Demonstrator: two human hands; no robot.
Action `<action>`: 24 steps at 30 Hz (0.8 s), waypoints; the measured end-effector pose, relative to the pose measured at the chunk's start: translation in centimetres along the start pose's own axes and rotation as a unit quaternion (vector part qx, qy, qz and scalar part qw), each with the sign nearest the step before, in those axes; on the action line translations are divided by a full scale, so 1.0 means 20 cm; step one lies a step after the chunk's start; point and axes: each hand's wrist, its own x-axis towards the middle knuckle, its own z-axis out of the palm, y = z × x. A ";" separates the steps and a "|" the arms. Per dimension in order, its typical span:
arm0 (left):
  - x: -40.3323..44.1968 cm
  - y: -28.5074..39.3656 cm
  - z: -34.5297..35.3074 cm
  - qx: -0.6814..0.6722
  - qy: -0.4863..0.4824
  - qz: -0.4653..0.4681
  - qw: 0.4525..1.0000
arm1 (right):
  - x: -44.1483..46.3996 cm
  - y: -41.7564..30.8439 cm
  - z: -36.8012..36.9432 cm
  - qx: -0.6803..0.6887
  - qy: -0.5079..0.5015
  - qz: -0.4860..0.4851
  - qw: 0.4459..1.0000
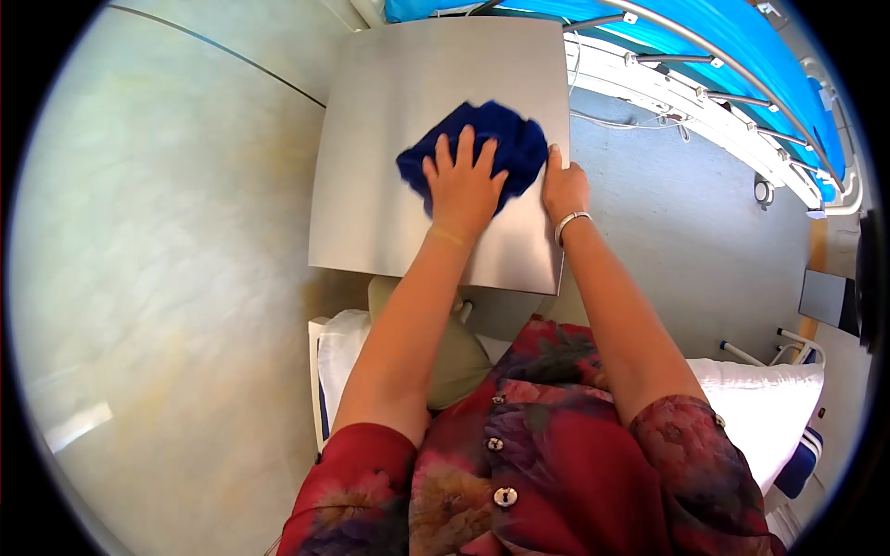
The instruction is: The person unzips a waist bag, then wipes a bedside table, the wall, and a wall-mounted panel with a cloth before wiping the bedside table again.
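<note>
A dark blue cloth (524, 153) lies bunched on a brushed-metal tabletop (399, 74). Pressed flat on the cloth is my left hand (464, 185), its fingers spread apart. My right hand (565, 190), with a silver bracelet at the wrist, grips the right edge of the tabletop. Its thumb rests near the top surface, while the other fingers are partly hidden along the side. The cloth reaches close to the right hand.
A bed with a bright blue cover (612, 14) and metal rails (714, 37) stands at the upper right. Cables (630, 122) run beneath it. Behind the tabletop's near edge are an olive-green seat (450, 361) and a white pillow (751, 398). A pale wall (167, 232) fills the left.
</note>
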 end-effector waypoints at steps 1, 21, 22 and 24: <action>-0.08 -0.02 -0.04 0.008 -0.011 -0.007 1.000 | -0.01 -0.01 -0.01 0.004 -0.002 0.003 1.000; -0.24 -0.87 -0.09 0.138 -0.040 -0.329 0.933 | 0.01 0.01 0.00 0.016 -0.033 0.007 0.999; -0.20 -0.90 -0.07 0.136 -0.043 -0.332 0.933 | 0.01 0.02 0.00 0.013 -0.031 0.012 0.999; -0.11 -0.93 -0.05 0.129 -0.063 -0.345 0.927 | 0.00 0.03 0.01 0.008 -0.045 0.010 0.999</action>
